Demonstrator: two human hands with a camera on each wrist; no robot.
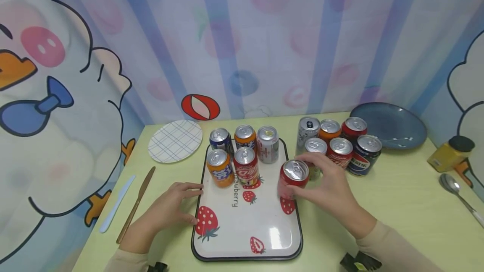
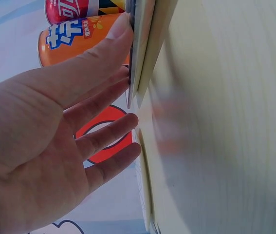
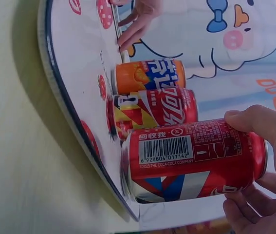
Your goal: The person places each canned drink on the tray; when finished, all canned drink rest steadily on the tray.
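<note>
My right hand [image 1: 330, 186] grips a red Coca-Cola can [image 1: 290, 184] between thumb and fingers, upright at the tray's right side. In the right wrist view, the can's [image 3: 191, 161] base is at the tray surface; whether it bears weight there I cannot tell. My left hand [image 1: 170, 205] is at the left rim of the strawberry-print tray [image 1: 242, 226], its fingers extended and touching the edge. On the tray's far half stand an orange soda can [image 1: 221, 175], another red cola can [image 1: 246, 171], a silver can [image 1: 267, 148], a dark blue can [image 1: 220, 137] and a second orange can [image 1: 245, 135].
Right of the tray stand several more cans, among them a Pepsi can [image 1: 364, 156]. Behind them is a blue plate [image 1: 401, 127]. A yellow jar [image 1: 450, 154] and spoons [image 1: 455, 188] lie far right. At left are a checked plate [image 1: 175, 142] and two knives [image 1: 136, 202].
</note>
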